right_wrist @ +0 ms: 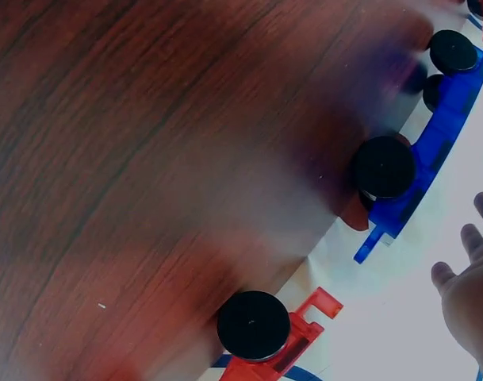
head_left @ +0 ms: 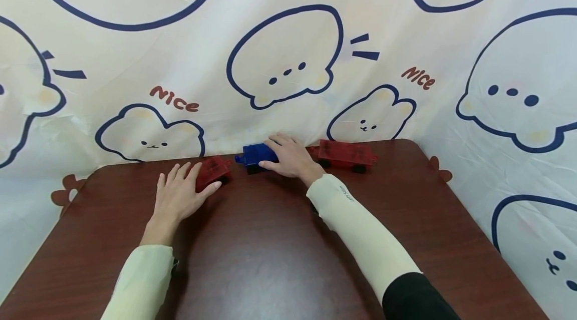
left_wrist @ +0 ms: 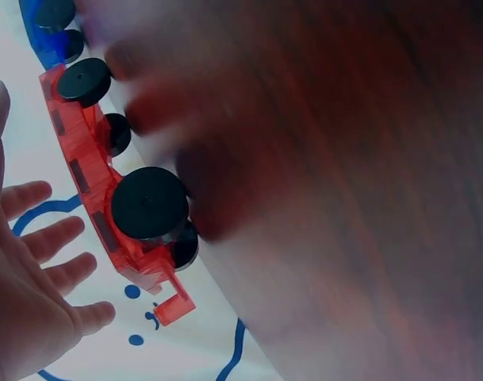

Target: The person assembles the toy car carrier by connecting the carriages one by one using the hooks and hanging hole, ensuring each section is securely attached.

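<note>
Three translucent toy train cars with black wheels stand along the table's far edge. My left hand (head_left: pixel 180 192) reaches over the left end of one red train car (head_left: pixel 213 170), fingers spread. In the left wrist view its fingertips (left_wrist: pixel 63 238) are beside that car's red body (left_wrist: pixel 76 155), near the end with the hook. My right hand (head_left: pixel 290 157) lies over the right part of the blue train car (head_left: pixel 259 153), fingers extended, hiding that end. In the right wrist view the fingers (right_wrist: pixel 473 238) are spread beside the blue body.
Another red train car (head_left: pixel 344 153) stands right of my right hand. The brown wooden table (head_left: pixel 270 250) stretches toward me. A white cloth (head_left: pixel 216 124) printed with blue cartoon outlines hangs right behind the far edge and along both sides.
</note>
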`<state>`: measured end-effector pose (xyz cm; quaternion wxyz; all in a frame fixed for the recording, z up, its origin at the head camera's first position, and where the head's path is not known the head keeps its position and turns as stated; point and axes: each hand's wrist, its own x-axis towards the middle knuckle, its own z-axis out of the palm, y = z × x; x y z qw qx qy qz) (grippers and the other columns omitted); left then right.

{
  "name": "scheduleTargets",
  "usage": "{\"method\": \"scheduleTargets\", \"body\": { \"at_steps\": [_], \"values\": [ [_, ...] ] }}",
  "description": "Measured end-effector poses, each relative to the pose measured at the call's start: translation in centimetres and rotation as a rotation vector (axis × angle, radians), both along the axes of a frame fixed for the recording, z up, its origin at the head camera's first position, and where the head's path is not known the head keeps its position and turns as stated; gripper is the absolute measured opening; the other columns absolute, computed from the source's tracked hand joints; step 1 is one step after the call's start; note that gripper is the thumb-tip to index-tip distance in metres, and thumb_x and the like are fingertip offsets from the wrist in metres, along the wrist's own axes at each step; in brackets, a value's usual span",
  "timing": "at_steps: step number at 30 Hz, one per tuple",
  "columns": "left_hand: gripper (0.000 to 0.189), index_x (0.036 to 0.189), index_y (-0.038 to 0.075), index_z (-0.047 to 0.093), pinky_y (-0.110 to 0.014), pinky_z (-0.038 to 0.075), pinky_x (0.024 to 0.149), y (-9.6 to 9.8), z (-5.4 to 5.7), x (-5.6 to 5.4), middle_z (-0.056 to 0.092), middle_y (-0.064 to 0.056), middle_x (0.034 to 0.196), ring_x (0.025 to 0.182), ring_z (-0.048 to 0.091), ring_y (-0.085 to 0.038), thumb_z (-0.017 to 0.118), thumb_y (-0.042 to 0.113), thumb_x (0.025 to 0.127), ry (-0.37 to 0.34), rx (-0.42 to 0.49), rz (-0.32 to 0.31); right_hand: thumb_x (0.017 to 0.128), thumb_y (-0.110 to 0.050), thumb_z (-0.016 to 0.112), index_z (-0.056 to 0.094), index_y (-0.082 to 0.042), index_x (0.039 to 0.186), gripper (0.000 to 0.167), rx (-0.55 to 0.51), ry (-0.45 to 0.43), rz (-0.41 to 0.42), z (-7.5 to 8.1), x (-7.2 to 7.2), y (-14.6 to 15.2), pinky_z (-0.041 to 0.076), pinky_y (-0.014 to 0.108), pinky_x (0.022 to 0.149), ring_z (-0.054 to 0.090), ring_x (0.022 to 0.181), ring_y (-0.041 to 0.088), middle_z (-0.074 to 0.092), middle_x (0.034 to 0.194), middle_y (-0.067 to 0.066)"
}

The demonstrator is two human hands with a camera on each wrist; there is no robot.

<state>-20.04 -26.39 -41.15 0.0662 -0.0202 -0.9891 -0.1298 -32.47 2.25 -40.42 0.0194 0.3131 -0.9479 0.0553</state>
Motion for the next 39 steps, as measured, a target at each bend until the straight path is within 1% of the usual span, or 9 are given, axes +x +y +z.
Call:
{"method": "scheduleTargets", "body": {
  "at_steps": [7,14,21,26,29,34,39],
  "values": [
    [0.097,0.153,-0.001,0.038,-0.074,0.010,0.113,0.0,-0.3,-0.7,0.035,-0.032,0.153,0.143,0.023,-0.054,0.048,0.074,0.093,-0.003,-0.017,-0.008,0.094,-0.071,0.047,0.040,-0.021,0.157,0.080,0.006,-0.049,0.020,-0.7,-0.1,-0.3,0.018,0.050,0.122,0.024,0.151,0.025,0.032,0.164,0.005],
    [0.095,0.153,0.001,0.038,-0.074,0.010,0.113,0.4,-0.4,-1.6,0.033,-0.031,0.154,0.143,0.022,-0.053,0.049,0.073,0.092,0.000,-0.009,-0.004,0.094,-0.072,0.048,0.040,-0.022,0.157,0.081,-0.003,-0.055,0.007,-1.1,-0.6,-0.8,0.018,0.049,0.122,0.026,0.150,0.025,0.033,0.163,0.004],
    [0.095,0.155,0.004,0.037,-0.073,0.011,0.113,0.8,-0.5,-2.2,0.033,-0.030,0.155,0.143,0.022,-0.052,0.048,0.075,0.092,-0.008,-0.026,0.001,0.093,-0.075,0.045,0.040,-0.022,0.157,0.083,0.004,-0.062,0.000,-1.7,-1.0,-1.2,0.019,0.051,0.122,0.027,0.150,0.024,0.033,0.163,0.003],
    [0.097,0.156,0.005,0.037,-0.073,0.011,0.114,1.0,-0.7,-2.8,0.032,-0.029,0.156,0.145,0.021,-0.050,0.047,0.077,0.091,-0.026,-0.036,-0.002,0.093,-0.076,0.045,0.039,-0.024,0.158,0.083,0.030,-0.057,-0.014,-1.9,-1.1,-1.3,0.018,0.051,0.122,0.027,0.149,0.024,0.032,0.163,0.003],
    [0.097,0.156,0.005,0.036,-0.073,0.011,0.114,1.0,-0.8,-3.0,0.032,-0.029,0.157,0.146,0.020,-0.050,0.046,0.078,0.091,-0.037,-0.041,-0.002,0.093,-0.077,0.043,0.037,-0.026,0.159,0.084,0.060,-0.044,-0.006,-1.9,-1.3,-1.5,0.018,0.052,0.122,0.025,0.150,0.024,0.030,0.164,0.002],
    [0.097,0.159,0.006,0.032,-0.073,0.007,0.114,1.0,-1.0,-3.2,0.026,-0.030,0.160,0.148,0.015,-0.051,0.042,0.077,0.093,-0.085,-0.050,-0.008,0.093,-0.078,0.040,0.032,-0.028,0.160,0.085,0.095,-0.033,0.007,-1.9,-1.4,-1.9,0.018,0.052,0.122,0.023,0.151,0.023,0.027,0.165,0.002],
    [0.092,0.160,0.008,0.028,-0.073,0.003,0.114,0.9,-1.1,-3.3,0.021,-0.031,0.161,0.149,0.010,-0.053,0.041,0.073,0.096,-0.115,-0.056,-0.010,0.093,-0.078,0.041,0.029,-0.028,0.162,0.085,0.095,-0.055,0.002,-1.9,-1.4,-2.2,0.015,0.054,0.122,0.021,0.152,0.023,0.025,0.166,0.001]
  ]
}}
